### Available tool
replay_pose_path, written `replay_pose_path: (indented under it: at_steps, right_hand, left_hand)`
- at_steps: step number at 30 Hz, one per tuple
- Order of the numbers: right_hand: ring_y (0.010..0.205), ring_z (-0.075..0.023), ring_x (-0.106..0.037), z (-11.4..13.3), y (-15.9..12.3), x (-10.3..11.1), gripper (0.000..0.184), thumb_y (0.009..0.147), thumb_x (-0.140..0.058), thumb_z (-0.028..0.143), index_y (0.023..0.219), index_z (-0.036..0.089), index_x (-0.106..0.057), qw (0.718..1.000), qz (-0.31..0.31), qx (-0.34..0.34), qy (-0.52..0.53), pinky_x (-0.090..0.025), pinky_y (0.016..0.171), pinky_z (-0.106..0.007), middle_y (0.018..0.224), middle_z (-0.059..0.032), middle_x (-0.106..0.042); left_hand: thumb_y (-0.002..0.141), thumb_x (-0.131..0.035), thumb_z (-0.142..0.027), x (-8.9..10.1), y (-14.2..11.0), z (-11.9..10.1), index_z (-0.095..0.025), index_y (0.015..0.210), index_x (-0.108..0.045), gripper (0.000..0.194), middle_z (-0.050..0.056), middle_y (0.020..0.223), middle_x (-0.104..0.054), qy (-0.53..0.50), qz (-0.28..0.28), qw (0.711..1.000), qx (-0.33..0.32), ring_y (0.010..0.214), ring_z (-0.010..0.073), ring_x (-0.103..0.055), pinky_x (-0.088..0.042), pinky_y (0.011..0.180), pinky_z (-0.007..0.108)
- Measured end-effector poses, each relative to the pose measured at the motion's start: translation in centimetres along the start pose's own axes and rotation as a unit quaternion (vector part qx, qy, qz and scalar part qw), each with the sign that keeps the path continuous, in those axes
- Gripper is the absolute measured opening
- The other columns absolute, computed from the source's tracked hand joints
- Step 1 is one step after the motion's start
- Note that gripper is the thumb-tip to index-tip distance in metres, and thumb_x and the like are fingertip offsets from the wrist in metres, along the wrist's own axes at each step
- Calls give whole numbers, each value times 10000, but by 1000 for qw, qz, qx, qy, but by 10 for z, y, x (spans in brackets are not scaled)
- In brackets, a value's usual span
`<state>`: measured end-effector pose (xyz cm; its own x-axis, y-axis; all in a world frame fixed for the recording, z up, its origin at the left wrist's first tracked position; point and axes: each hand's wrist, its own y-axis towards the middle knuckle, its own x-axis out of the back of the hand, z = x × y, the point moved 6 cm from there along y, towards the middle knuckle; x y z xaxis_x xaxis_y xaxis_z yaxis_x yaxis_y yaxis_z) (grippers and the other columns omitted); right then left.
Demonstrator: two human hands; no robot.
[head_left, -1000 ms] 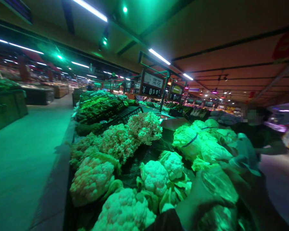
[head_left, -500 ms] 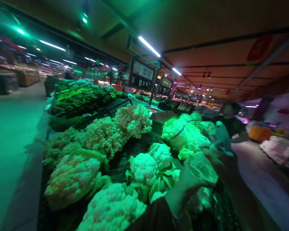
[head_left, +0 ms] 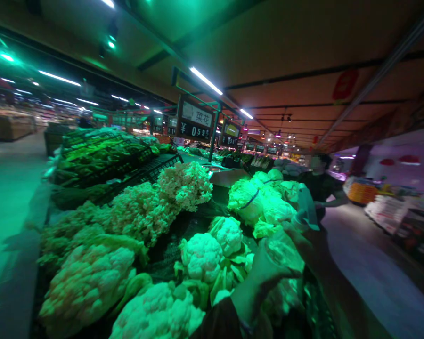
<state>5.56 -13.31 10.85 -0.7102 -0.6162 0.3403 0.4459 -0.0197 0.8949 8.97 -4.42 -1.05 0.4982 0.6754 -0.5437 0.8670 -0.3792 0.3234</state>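
Note:
My left hand (head_left: 259,282) comes in at the bottom right, its dark sleeve below it, and grips the side of a clear plastic bag (head_left: 282,252). My right hand (head_left: 300,235) holds the bag higher up, near its pale bluish top (head_left: 306,207). Whatever lies inside the bag is hard to make out. Just left of my left hand sit white cauliflower heads (head_left: 201,257) on their green leaves. Banded napa cabbages (head_left: 249,202) lie beyond the bag, and another cauliflower (head_left: 282,296) is partly hidden under it.
Large pale cauliflowers (head_left: 86,287) fill the display's left side, with black crates of greens (head_left: 102,155) behind them. A price sign (head_left: 194,120) stands above. A person in a dark top (head_left: 323,188) works beyond the cabbages. Stacked goods (head_left: 385,212) line the aisle at right.
The whole scene has slid left and slightly up as my head turned. My hands and the bag have moved left with it, and both hands still hold the bag.

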Motion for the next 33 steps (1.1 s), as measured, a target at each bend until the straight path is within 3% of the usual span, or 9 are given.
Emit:
replay_pose_path:
  at_steps: [11, 16, 19, 22, 28, 33]
  right_hand:
    - [547, -192, -645, 13, 6, 1, 254, 780, -611, 474, 733, 226, -579, 997, 1, -31, 76, -547, 518, -276, 639, -27, -655]
    - [592, -199, -681, 21, 9, -2, 194, 788, -621, 423, 785, 230, -644, 994, 19, -22, 102, -581, 559, -277, 695, -27, -694]
    - [569, -180, -662, 23, 11, -7, 184, 788, -599, 411, 737, 240, -642, 992, 10, -22, 126, -572, 536, -264, 704, -21, -691]
    - [566, -169, -645, 20, 11, -14, 160, 790, -592, 388, 751, 241, -640, 989, 4, -19, 146, -559, 535, -266, 690, -10, -667]
    - [542, -149, -617, 20, 13, -26, 100, 809, -571, 335, 805, 237, -590, 979, 29, -9, 200, -548, 527, -261, 709, -1, -661]
    - [562, -130, -599, 24, 16, -30, 87, 804, -570, 310, 841, 233, -557, 973, 38, -5, 226, -544, 558, -241, 716, 17, -628]
  left_hand:
    - [316, -1014, -138, 18, 0, 17, -172, 1152, -653, 911, 96, 1094, -786, 36, -39, 998, 30, 1085, 336, -731, -609, 956, 452]
    - [390, -963, -117, 16, 0, 9, -157, 1204, -637, 877, 78, 1063, -795, 47, -26, 998, 25, 1016, 302, -751, -606, 868, 383]
    - [405, -941, -102, 18, 4, 7, -144, 1136, -642, 790, 76, 1036, -794, 62, -26, 998, 14, 983, 294, -750, -595, 807, 348]
    - [376, -932, -77, 23, 6, 7, -162, 1107, -606, 805, 87, 1112, -785, 73, -45, 996, 11, 1062, 322, -737, -601, 838, 355]
    - [468, -840, -66, 19, -3, -5, -184, 1183, -600, 763, 81, 1254, -762, 79, -76, 994, 21, 1138, 312, -728, -612, 886, 354]
    - [462, -812, -36, 19, -4, -12, -198, 1144, -642, 721, 57, 1224, -772, 106, -104, 989, 14, 1197, 316, -701, -606, 939, 357]
